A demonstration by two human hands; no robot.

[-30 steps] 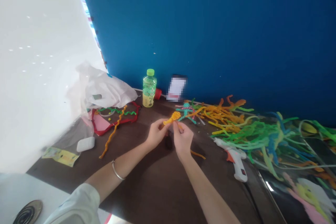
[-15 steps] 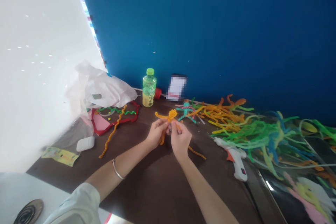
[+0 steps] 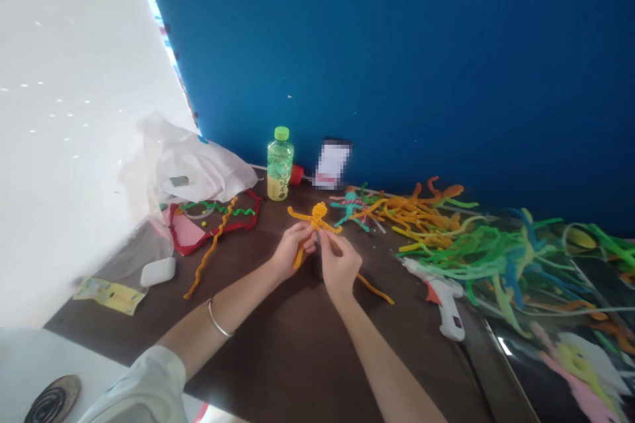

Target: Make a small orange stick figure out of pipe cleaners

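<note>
Both my hands meet over the dark brown table and pinch an orange pipe-cleaner figure. It has a coiled head and two arms spread sideways. My left hand grips its lower left part, fingers closed. My right hand pinches the stem just right of it. A loose orange tail trails from under my right hand onto the table.
A white glue gun lies to the right, beside a heap of green, orange and blue pipe cleaners. A green-capped bottle stands by the blue wall. A teal figure, plastic bag, red felt, wavy orange strand and white case lie around.
The orange piece has been opened from a bunched coil into a figure with two spread arms, and both hands have shifted slightly down the stem.
</note>
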